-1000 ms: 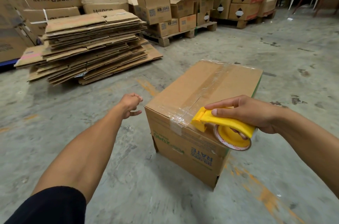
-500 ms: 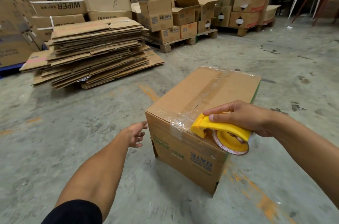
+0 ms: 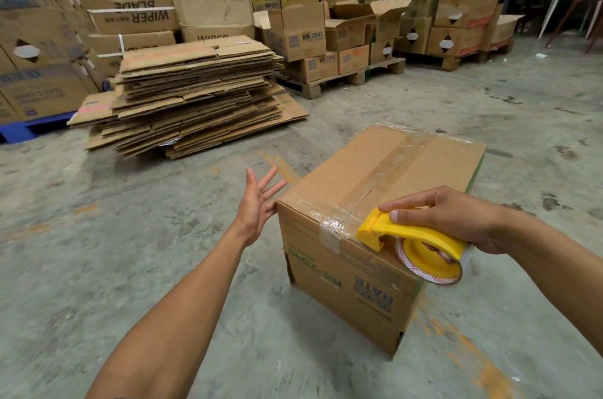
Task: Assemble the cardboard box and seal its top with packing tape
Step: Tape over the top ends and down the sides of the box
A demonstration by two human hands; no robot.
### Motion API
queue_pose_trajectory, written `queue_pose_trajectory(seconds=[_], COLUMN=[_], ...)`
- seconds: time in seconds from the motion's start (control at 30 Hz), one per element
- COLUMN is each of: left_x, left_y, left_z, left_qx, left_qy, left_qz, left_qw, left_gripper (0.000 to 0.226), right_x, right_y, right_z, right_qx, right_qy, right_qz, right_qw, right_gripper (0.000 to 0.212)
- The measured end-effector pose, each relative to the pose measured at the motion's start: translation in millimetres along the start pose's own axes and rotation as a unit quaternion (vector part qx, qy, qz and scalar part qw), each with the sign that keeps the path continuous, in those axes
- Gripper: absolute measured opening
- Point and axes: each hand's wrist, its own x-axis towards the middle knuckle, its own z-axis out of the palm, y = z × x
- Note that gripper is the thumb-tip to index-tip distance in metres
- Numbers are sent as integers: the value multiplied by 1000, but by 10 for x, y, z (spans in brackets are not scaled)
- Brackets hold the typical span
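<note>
The cardboard box (image 3: 368, 202) sits closed on the concrete floor (image 3: 163, 268), clear tape (image 3: 385, 170) along its top seam. The right hand (image 3: 447, 219) grips a yellow tape dispenser (image 3: 411, 237) on its near top edge; the left hand (image 3: 257, 202), fingers spread, touches its left corner.

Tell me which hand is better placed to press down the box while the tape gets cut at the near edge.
Probably the left hand: it is open and empty, right beside the box's near left corner. The right hand is shut on the tape dispenser at the near top edge.
</note>
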Motion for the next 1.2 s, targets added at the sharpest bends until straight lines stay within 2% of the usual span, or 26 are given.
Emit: queue_pose_trajectory(seconds=[0.2,0.3,0.33,0.4,0.47,0.57,0.67,0.83,0.97,1.07,1.2], left_x=[-53,-87,-96,-119,-157,-246,-285,-237,-227,-247,-275], left_y=[-155,-93,-64,-12,-1,-26,-90,-73,-65,-34,-33], left_z=[94,147,172,244,357,571,719,734,754,734,749], left_qx=[86,175,234,368,472,547,583,590,600,608,615], left_qy=[27,37,39,16,-59,-175,-227,-229,-235,-223,-225], left_qz=[-1,52,89,175,235,254,244,206,203,189,189], left_qw=[996,982,967,913,848,778,741,746,737,738,732], left_gripper=[81,77,77,74,75,71,70,61,62,57,55], right_x=[-7,-13,-14,-13,-8,6,25,9,-46,-243,-581], right_y=[5,-22,-28,-36,-41,-32,-13,-34,31,188,512], right_z=[2,10,12,12,10,5,4,3,-14,-137,-322], right_qx=[-19,-19,-20,-25,-30,-27,-24,4,9,-15,10], right_qy=[12,8,6,2,0,2,-4,-10,-4,-14,-47], right_qz=[-5,-6,-7,-9,-12,-11,-12,-22,-31,-21,-17], right_qw=[1000,1000,1000,1000,999,1000,1000,1000,999,1000,999], right_gripper=[26,27,27,28,28,27,29,27,24,26,30])
